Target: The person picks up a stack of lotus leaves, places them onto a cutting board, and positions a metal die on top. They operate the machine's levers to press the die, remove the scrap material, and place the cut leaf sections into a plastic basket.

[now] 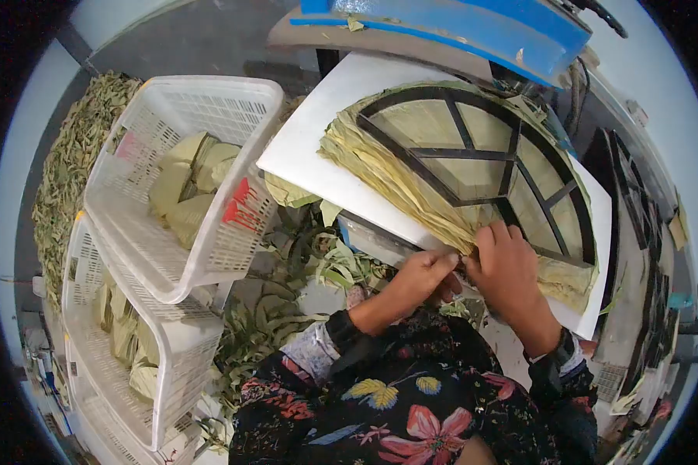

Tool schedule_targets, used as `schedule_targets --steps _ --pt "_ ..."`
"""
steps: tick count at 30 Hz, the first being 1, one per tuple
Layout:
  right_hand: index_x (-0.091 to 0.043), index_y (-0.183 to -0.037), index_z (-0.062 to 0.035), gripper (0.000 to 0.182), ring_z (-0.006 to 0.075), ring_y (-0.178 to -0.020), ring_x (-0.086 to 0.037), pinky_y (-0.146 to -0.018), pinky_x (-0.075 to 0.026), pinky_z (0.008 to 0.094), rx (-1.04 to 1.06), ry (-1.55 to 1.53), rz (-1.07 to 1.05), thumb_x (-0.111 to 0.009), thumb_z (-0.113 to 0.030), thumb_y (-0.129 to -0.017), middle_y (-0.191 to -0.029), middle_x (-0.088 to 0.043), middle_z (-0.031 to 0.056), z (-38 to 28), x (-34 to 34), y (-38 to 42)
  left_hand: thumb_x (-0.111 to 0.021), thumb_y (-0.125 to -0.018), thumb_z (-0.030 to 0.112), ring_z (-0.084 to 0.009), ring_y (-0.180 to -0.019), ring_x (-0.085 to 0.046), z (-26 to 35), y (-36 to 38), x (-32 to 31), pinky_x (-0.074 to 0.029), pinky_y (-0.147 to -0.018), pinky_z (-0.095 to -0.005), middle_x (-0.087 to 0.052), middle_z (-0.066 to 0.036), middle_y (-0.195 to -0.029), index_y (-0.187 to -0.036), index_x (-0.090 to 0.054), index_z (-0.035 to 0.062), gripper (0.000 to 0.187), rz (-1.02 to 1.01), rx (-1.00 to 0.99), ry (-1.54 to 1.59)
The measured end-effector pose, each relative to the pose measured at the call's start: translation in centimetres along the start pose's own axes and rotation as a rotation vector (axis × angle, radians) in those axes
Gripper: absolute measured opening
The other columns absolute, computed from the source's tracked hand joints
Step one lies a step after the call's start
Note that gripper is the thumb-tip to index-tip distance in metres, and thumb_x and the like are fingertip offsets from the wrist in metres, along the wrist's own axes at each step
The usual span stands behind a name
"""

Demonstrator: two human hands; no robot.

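Note:
A thick stack of dried leaves (pixel 388 174) lies on a white board (pixel 310 139), with a black fan-shaped metal frame (pixel 461 153) on top of it. My left hand (pixel 423 283) is at the near edge of the stack, its thumb and fingers closed at the leaf ends; what they hold is too small to make out. Close beside it, my right hand (pixel 506 267) has its fingers curled on the same edge, next to the frame's lower corner. Its fingertips are pressed together, and anything between them is hidden.
Left of the board stand stacked white plastic baskets (pixel 182 283) holding folded leaf bundles (pixel 190 182). Leaf scraps (pixel 264 318) cover the floor between. A leaf heap (pixel 77 178) lies far left. A blue machine (pixel 473 27) is beyond the board; another black frame (pixel 636 186) stands right.

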State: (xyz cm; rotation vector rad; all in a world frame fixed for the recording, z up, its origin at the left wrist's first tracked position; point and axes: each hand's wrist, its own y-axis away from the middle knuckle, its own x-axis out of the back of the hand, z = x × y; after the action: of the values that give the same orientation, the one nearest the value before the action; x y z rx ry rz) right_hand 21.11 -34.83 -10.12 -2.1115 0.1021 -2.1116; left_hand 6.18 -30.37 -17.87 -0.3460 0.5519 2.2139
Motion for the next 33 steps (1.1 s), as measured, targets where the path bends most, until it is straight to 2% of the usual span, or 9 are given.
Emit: schedule_targets --steps 8,15,19,20,24,26,29,30,33 --pt "-0.052 -0.084 -0.0057 0.028 0.0282 -0.077 -0.056 -0.06 -0.05 0.0391 -0.029 0.03 0.056 -0.067 -0.019 -0.064 -0.082 -0.053 0.0099 0.7 -0.2 0.3 -0.044 -0.093 0.03 -0.017 -0.049 -0.057 0.7 -2.0 -1.3 -0.043 -0.041 -0.0281 -0.063 -0.013 -0.07 -0.088 -0.058 -0.0011 0.034 0.24 0.059 0.132" --pt "-0.05 -0.088 -0.0042 0.028 0.0318 -0.082 -0.054 -0.062 -0.046 0.0438 -0.02 -0.036 -0.003 -0.065 -0.018 -0.068 -0.087 -0.052 0.0123 0.7 0.5 1.0 -0.043 -0.093 0.024 -0.0169 -0.053 -0.058 0.5 -2.4 -1.3 -0.045 -0.046 -0.0289 -0.063 -0.013 -0.071 -0.094 -0.058 -0.0014 0.029 0.223 0.032 0.125" --pt "-0.052 -0.089 -0.0049 0.032 0.0301 -0.083 -0.055 -0.069 -0.049 0.0417 -0.077 -0.051 0.04 -0.068 -0.019 -0.066 -0.091 -0.054 0.0111 1.1 0.3 1.8 -0.047 -0.091 0.021 -0.0172 -0.061 -0.06 2.5 -0.9 -0.5 -0.048 -0.056 -0.0291 -0.064 -0.01 -0.072 -0.093 -0.058 -0.0034 0.026 0.102 -0.085 -0.582" --pt "-0.053 -0.092 -0.0048 0.033 0.031 -0.085 -0.055 -0.072 -0.047 0.0423 -0.007 -0.177 0.196 -0.068 -0.016 -0.065 -0.095 -0.054 0.0112 1.3 0.4 2.3 -0.049 -0.091 0.019 -0.0175 -0.064 -0.061 3.6 -0.5 -0.8 -0.049 -0.057 -0.0291 -0.063 -0.01 -0.072 -0.093 -0.058 -0.0032 0.024 0.023 -0.128 -0.731" --pt "-0.054 -0.101 -0.0044 0.04 0.0317 -0.095 -0.053 -0.078 -0.043 0.0425 -0.009 -0.311 0.438 -0.067 -0.009 -0.063 -0.102 -0.055 0.0116 2.6 0.0 7.7 -0.052 -0.089 0.016 -0.0202 -0.066 -0.061 8.2 -0.9 -4.6 -0.049 -0.06 -0.0289 -0.062 -0.011 -0.073 -0.094 -0.058 -0.0024 0.02 -0.11 -0.104 -0.642" --pt "-0.055 -0.101 -0.0042 0.04 0.0312 -0.096 -0.052 -0.077 -0.043 0.042 -0.061 -0.338 0.464 -0.067 -0.008 -0.063 -0.101 -0.055 0.0119 3.5 -1.1 10.9 -0.06 -0.084 0.019 -0.0242 -0.08 -0.061 9.6 -2.9 -6.4 -0.049 -0.07 -0.0314 -0.061 -0.013 -0.086 -0.101 -0.056 -0.0012 0.027 -0.116 -0.482 -1.033" --pt "-0.054 -0.096 -0.0019 0.034 0.0344 -0.091 -0.054 -0.078 -0.043 0.042 -0.344 -0.31 0.363 -0.065 -0.001 -0.064 -0.097 -0.057 0.0144 4.6 -2.6 13.8 -0.068 -0.075 0.026 -0.0281 -0.096 -0.056 9.7 -5.6 -10.6 -0.046 -0.081 -0.0366 -0.057 -0.015 -0.101 -0.11 -0.051 -0.0008 0.047 -0.254 -0.77 -1.541" --pt "-0.055 -0.097 -0.0032 0.034 0.033 -0.09 -0.053 -0.077 -0.043 0.0417 -0.397 -0.277 0.4 -0.065 -0.003 -0.064 -0.098 -0.057 0.0132 5.0 -3.2 14.3 -0.072 -0.068 0.031 -0.0304 -0.108 -0.049 9.1 -6.8 -11.6 -0.042 -0.087 -0.0395 -0.053 -0.016 -0.11 -0.117 -0.046 -0.002 0.064 -0.362 -0.827 -1.631" --pt "-0.056 -0.095 -0.0045 0.03 0.0314 -0.088 -0.053 -0.077 -0.043 0.0408 -0.49 -0.277 0.489 -0.063 -0.003 -0.065 -0.096 -0.057 0.011 4.9 -2.8 14.8 -0.072 -0.068 0.031 -0.0343 -0.101 -0.054 8.1 -8.7 -14.3 -0.045 -0.082 -0.0395 -0.056 -0.017 -0.107 -0.119 -0.045 -0.0043 0.068 -0.529 -0.763 -1.885"
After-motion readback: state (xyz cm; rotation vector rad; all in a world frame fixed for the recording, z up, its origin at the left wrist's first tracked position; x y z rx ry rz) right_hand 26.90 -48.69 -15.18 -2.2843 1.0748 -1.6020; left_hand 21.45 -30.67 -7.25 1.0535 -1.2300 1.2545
